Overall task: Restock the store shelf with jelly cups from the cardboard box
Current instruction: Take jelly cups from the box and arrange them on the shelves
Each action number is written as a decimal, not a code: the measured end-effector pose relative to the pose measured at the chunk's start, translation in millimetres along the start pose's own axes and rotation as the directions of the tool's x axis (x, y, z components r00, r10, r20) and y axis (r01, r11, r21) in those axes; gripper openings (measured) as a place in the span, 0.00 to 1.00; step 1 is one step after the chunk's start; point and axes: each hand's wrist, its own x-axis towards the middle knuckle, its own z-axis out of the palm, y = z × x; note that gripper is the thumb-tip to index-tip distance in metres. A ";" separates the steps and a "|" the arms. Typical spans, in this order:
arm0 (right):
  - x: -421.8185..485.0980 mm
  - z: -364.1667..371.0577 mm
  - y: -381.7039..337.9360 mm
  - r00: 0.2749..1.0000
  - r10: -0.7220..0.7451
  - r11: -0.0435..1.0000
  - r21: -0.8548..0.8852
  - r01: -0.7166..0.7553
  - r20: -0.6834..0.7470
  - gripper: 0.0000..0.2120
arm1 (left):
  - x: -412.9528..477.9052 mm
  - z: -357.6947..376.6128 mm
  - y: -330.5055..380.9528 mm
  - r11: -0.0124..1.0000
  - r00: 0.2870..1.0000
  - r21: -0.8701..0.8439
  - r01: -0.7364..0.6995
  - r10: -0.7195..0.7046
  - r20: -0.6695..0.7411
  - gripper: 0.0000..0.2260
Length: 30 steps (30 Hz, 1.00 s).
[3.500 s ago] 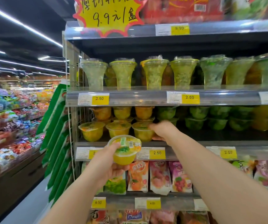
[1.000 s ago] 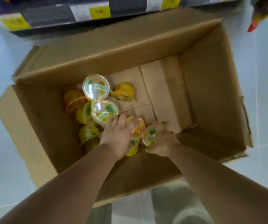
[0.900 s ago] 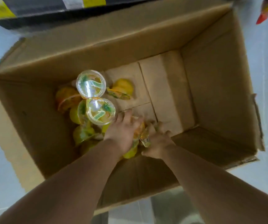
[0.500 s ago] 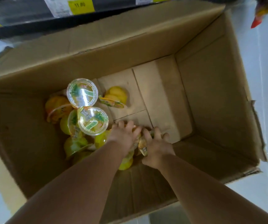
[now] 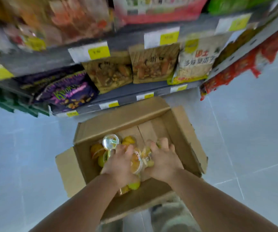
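Both hands are curled around jelly cups over the box (image 5: 78, 173). The left hand (image 5: 120, 166) clasps an orange cup (image 5: 135, 162), with yellow cups (image 5: 134, 185) showing under its wrist. The right hand (image 5: 164, 160) grips more cups, mostly hidden. Beyond, loose cups (image 5: 110, 143) lie in the box. Behind it, the blurred shelf (image 5: 130, 93) holds snack bags (image 5: 109, 74).

- Purple snack bags (image 5: 68, 94) — far left, low row.
- Brown nut packets (image 5: 108, 74) to their right.
- Red packets (image 5: 245, 64) — far right.
- Pale floor tiles (image 5: 252, 131).
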 end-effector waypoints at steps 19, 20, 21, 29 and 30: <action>-358.2 -446.7 -171.1 0.672 -0.501 0.847 -0.148 0.511 -0.545 0.33 | -396.0 -424.7 152.5 0.965 0.759 -0.146 -0.218 0.074 -0.647 0.42; -371.4 -462.3 -177.1 0.624 -0.525 0.830 -0.185 0.526 -0.579 0.33 | -411.2 -439.3 159.3 0.970 0.734 -0.125 -0.209 0.071 -0.675 0.41; -383.2 -477.7 -183.9 0.585 -0.544 0.816 -0.214 0.538 -0.601 0.33 | -425.8 -453.5 165.8 0.972 0.702 -0.101 -0.213 0.080 -0.708 0.42; -454.8 -573.4 -219.3 0.231 -0.638 0.713 -0.450 0.537 -0.735 0.35 | -524.8 -536.4 212.7 0.987 0.448 0.065 -0.146 0.124 -0.885 0.45; -460.5 -584.0 -222.7 0.188 -0.642 0.699 -0.467 0.541 -0.743 0.37 | -534.5 -545.0 218.1 0.987 0.434 0.064 -0.150 0.124 -0.892 0.46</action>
